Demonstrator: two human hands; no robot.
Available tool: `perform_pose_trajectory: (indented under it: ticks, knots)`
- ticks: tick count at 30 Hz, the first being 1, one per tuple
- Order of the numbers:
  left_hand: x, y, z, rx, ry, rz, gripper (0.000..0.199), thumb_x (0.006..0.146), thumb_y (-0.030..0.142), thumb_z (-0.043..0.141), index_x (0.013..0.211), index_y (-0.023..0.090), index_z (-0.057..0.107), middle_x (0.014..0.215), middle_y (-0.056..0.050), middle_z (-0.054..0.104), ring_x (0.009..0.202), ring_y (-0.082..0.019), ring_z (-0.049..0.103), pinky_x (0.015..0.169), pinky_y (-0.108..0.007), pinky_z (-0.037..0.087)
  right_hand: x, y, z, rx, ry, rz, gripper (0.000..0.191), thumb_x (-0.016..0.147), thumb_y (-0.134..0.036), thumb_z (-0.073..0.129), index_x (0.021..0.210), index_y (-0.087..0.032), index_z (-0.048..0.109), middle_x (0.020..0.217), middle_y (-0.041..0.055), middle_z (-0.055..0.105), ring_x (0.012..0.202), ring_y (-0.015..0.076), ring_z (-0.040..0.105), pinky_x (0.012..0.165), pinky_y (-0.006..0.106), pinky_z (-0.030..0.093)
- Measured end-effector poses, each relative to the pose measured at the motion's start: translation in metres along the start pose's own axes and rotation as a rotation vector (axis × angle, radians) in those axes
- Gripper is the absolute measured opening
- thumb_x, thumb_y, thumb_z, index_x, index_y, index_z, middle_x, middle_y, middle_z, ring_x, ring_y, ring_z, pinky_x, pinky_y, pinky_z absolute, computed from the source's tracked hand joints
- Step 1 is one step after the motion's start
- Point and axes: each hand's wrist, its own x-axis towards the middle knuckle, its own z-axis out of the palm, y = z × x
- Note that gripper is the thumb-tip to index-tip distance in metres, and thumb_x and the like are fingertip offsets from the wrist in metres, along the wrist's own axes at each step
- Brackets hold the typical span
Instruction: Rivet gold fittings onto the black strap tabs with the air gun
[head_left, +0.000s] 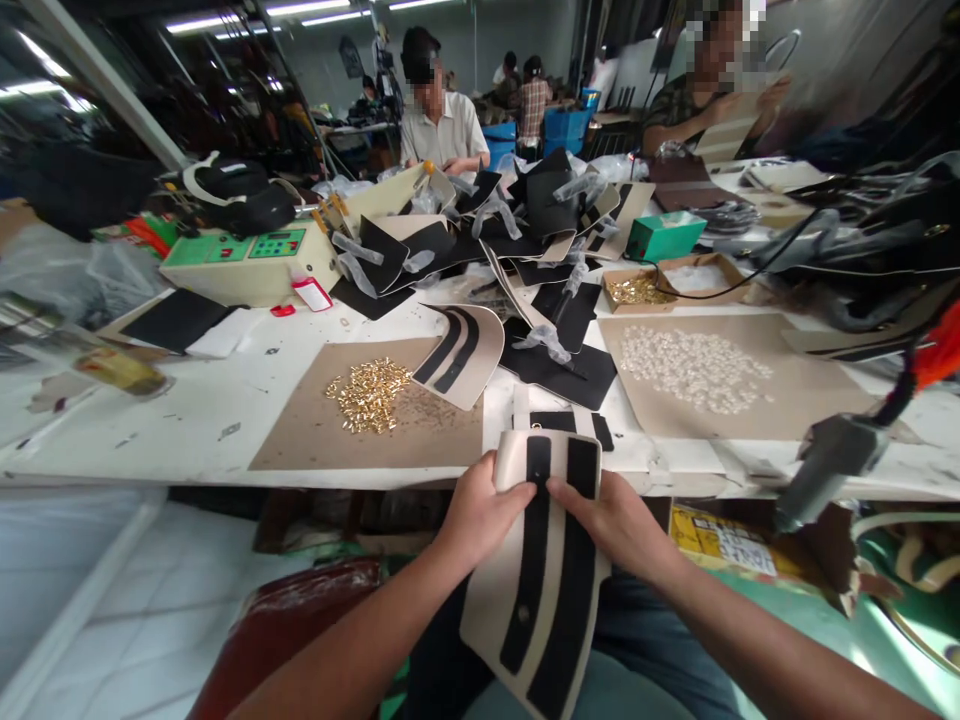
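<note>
A cream panel with two black strips [553, 590] lies over my lap, its far end bent up at the table's front edge. My left hand [480, 510] is closed on its left edge, thumb pressed on the inner black strip. On the right edge my right hand [619, 515] grips it too, with the thumb on the face close to the other thumb. Fingers beneath the panel are hidden. A small round metal piece [523, 613] shows on the lower part of the left strip. Just beyond, a black piece with pale straps [566, 425] lies on the table.
Gold metal pieces [371, 392] sit piled on a brown sheet [300, 430]. Pale small pieces [694, 365] spread over another sheet to the right. Black and cream panels [555, 375] heap at centre. A grey-handled tool [829, 470] hangs at right. Two people work across the table.
</note>
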Motion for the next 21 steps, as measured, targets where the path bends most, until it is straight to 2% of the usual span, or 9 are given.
perform_pose_trajectory:
  ticks: [2,4,7,12,16,21]
  knots:
    - [0.019,0.011,0.0,0.015,0.014,-0.015,0.026,0.079,0.031,0.075,0.101,0.017,0.074,0.092,-0.008,0.079,0.086,-0.029,0.073,0.075,-0.035,0.053,0.018,-0.004,-0.005,-0.111,0.091,-0.028,0.038,0.092,-0.055,0.068,0.106,-0.02,0.078,0.1,0.0095,0.081,0.092,0.0338,0.076,0.071,0.039,0.06]
    - [0.039,0.018,-0.001,0.039,0.027,-0.023,0.025,0.077,0.03,0.076,0.098,0.017,0.074,0.088,-0.006,0.078,0.082,-0.027,0.073,0.071,-0.034,0.052,0.039,-0.006,-0.011,-0.257,0.153,-0.024,0.032,0.091,-0.052,0.068,0.087,-0.021,0.076,0.084,0.0076,0.079,0.076,0.0299,0.075,0.06,0.034,0.054]
    - [0.064,0.018,-0.002,0.131,0.047,-0.027,0.021,0.075,0.03,0.078,0.09,0.019,0.07,0.081,-0.005,0.075,0.076,-0.027,0.071,0.066,-0.033,0.049,0.066,-0.004,-0.017,-0.496,0.205,-0.051,0.029,0.09,-0.045,0.068,0.072,-0.022,0.07,0.069,0.0054,0.075,0.062,0.0246,0.07,0.052,0.03,0.043]
    - [0.079,0.007,-0.002,0.164,0.055,-0.002,0.019,0.077,0.029,0.077,0.092,0.02,0.068,0.085,-0.005,0.075,0.079,-0.027,0.071,0.068,-0.033,0.048,0.083,0.002,-0.017,-0.758,0.232,-0.072,0.027,0.092,-0.043,0.067,0.074,-0.023,0.071,0.073,0.0071,0.076,0.067,0.0255,0.07,0.056,0.03,0.038]
    - [0.082,0.001,0.0,0.157,0.071,0.031,0.021,0.078,0.03,0.077,0.095,0.02,0.069,0.091,-0.006,0.076,0.085,-0.029,0.071,0.075,-0.035,0.05,0.085,0.002,-0.018,-0.767,0.229,-0.077,0.028,0.092,-0.044,0.067,0.073,-0.024,0.07,0.071,0.0063,0.075,0.064,0.0243,0.069,0.056,0.03,0.036]
    - [0.087,-0.003,0.002,0.118,0.065,0.015,0.021,0.079,0.028,0.075,0.098,0.02,0.069,0.092,-0.006,0.076,0.086,-0.029,0.072,0.075,-0.035,0.05,0.088,-0.001,-0.018,-0.757,0.208,0.021,0.026,0.093,-0.044,0.065,0.078,-0.024,0.071,0.078,0.0072,0.076,0.071,0.0266,0.071,0.059,0.031,0.039]
